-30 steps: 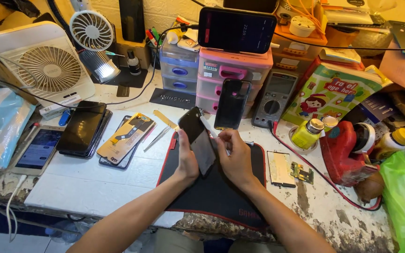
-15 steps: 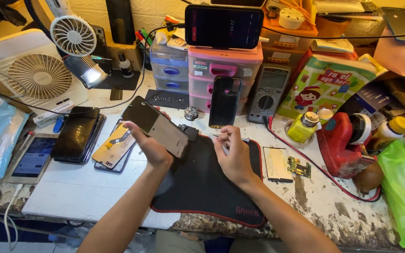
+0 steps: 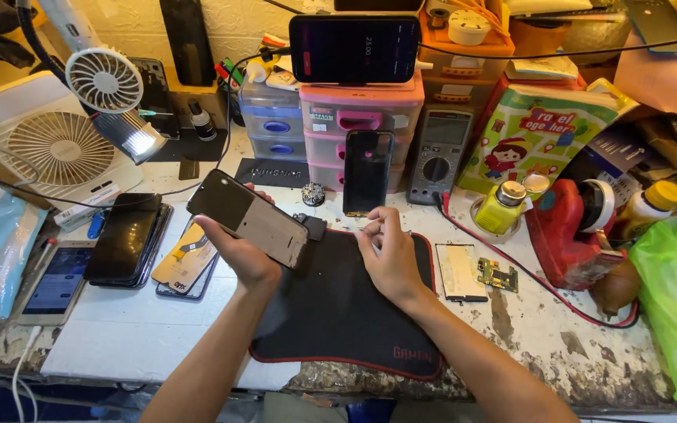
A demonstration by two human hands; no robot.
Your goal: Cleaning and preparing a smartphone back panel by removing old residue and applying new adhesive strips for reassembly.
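The left hand [image 3: 243, 252] has its fingers wrapped around a phone [image 3: 247, 217], tilted, left of centre. The right hand [image 3: 388, 252] rests with fingers curled and empty on the black mat [image 3: 338, 313], centre of the worktop [image 3: 119, 329].

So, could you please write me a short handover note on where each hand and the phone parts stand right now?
Left hand: holds the opened phone body tilted above the black work mat.
Right hand: rests on the mat, fingertips pinched; whether it holds something small is unclear.
Nearby: flat battery and small circuit board lie right of the mat.
Done: those parts lie apart from the body.
Left: body not set down.
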